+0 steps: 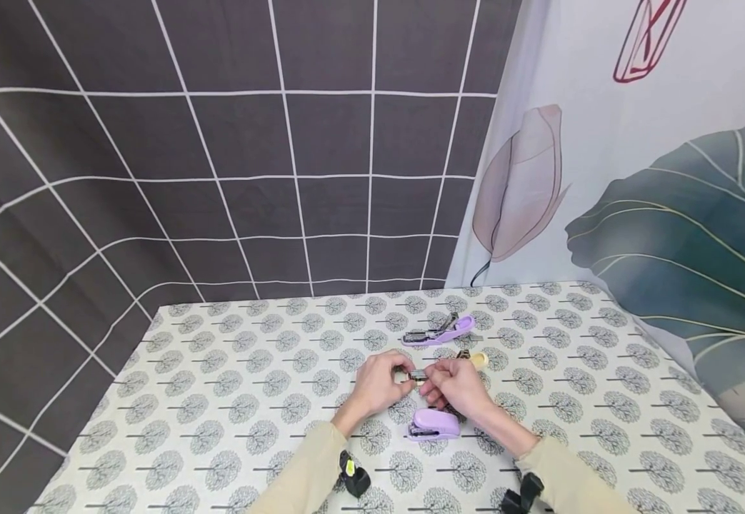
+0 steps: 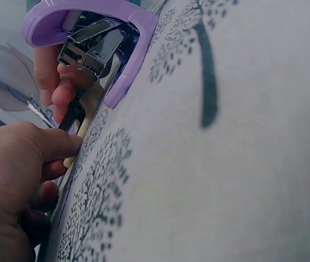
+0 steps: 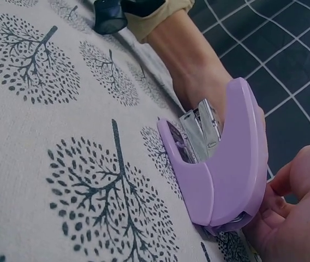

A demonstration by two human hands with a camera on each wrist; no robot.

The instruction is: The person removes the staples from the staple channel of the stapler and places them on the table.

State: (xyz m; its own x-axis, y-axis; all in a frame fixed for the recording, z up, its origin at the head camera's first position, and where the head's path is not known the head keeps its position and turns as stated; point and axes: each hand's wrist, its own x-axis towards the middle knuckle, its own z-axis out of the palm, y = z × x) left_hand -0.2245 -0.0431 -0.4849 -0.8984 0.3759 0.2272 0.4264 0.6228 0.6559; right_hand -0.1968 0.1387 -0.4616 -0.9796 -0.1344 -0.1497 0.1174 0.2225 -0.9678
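Observation:
A yellow stapler (image 1: 478, 360) lies folded open on the patterned cloth, with both hands over its metal staple channel (image 1: 418, 375). My left hand (image 1: 380, 382) pinches its front end between thumb and fingers. From the other side, my right hand (image 1: 458, 387) has its curled fingertips on the metal part; what exactly they pinch is partly hidden. Nearer to me, a closed purple stapler (image 1: 435, 424) stands on the cloth; it also shows large as the purple stapler (image 3: 237, 158) in the right wrist view.
Behind the hands lies another purple stapler (image 1: 439, 332), folded open with its metal channel exposed. A tree-print cloth (image 1: 231, 407) covers the table. Dark gridded fabric (image 1: 327, 143) hangs behind, beside a pale leaf-print curtain (image 1: 578, 64).

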